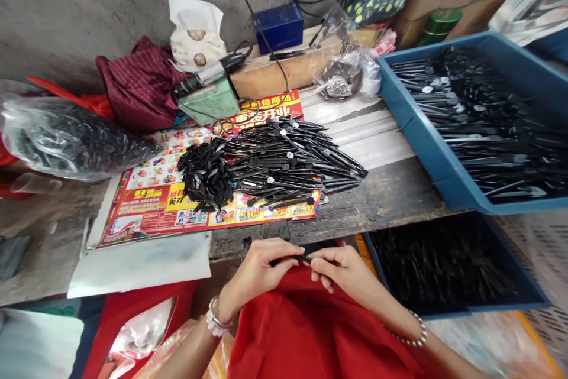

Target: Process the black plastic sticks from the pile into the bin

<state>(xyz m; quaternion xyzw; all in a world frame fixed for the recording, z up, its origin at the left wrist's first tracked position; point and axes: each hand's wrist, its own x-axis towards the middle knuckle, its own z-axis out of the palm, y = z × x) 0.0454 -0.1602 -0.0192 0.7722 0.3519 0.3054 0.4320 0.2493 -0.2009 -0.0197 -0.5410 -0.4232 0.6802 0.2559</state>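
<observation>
**Two hands pinch one thin black piece above a red lap, with black pieces heaped and trayed all round**

We find both hands working close together over a red cloth lap (310,331). The left hand (260,272) and the right hand (341,269) each grasp a thin black plastic piece (293,258), pinching it between thumb and fingertips. Neither hand is clenched or released. The piece sits just above the red cloth, partly hidden by the fingers, so we cannot make out its whole shape.

As far as we can judge, much lies sorted and much lies loose. A blue plastic tray (419,130) on the right holds a dense layer of long black pins with pale round discs, most lying roughly the same way. Below it, a second blue-rimmed tray (483,308) is filled with dark pieces we cannot tell apart. On a red-and-yellow printed paper flyer (155,213) lie a loose heap of long black pins (284,160) and, touching it, a tighter clump of short black pieces (206,172). A clear plastic bag of dark pieces (66,136) rests further left.

We count two hands, two trays, two loose piles and one bag. The pieces themselves are too many and too tangled to count. A silver-and-white bracelet (215,317) circles the left wrist, and a pale beaded bracelet (410,334) circles the right.
</observation>
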